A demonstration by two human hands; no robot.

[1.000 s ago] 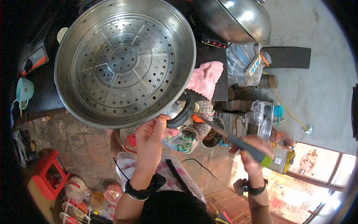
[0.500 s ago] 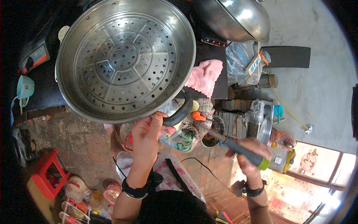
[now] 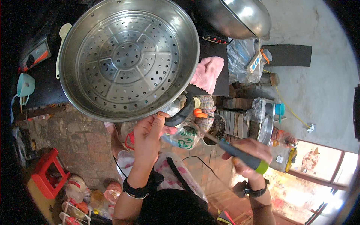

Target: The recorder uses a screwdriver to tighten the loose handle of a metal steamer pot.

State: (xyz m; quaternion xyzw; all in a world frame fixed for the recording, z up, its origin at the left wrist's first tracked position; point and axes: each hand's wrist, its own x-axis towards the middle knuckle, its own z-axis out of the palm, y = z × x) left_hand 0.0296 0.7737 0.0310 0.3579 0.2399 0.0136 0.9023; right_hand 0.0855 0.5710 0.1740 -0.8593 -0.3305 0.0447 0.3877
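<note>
A large steel steamer pot (image 3: 126, 88) with a perforated bottom tilts toward me over the dark counter. From its near right rim sticks out a curved black handle (image 3: 183, 114). My left hand (image 3: 146, 131) is closed at the near end of this handle, thumb on top, just below the rim. In my right hand (image 3: 251, 155) is a screwdriver (image 3: 240, 153) with a grey handle and green butt. Fingers wrap round its grip, and its shaft points up and left toward the black handle. Whether the tip touches a screw is too small to tell.
A pink cloth (image 3: 208, 75) lies on the counter right of the pot. Behind it stands a domed steel pan (image 3: 243, 18). A pale spoon (image 3: 62, 48) and a teal cup (image 3: 25, 85) are at the left. A red stool (image 3: 48, 174) stands on the brick floor.
The pot has shifted slightly right and up in view. My right hand, with the screwdriver, has moved a little left and turned slightly. My left hand keeps its hold.
</note>
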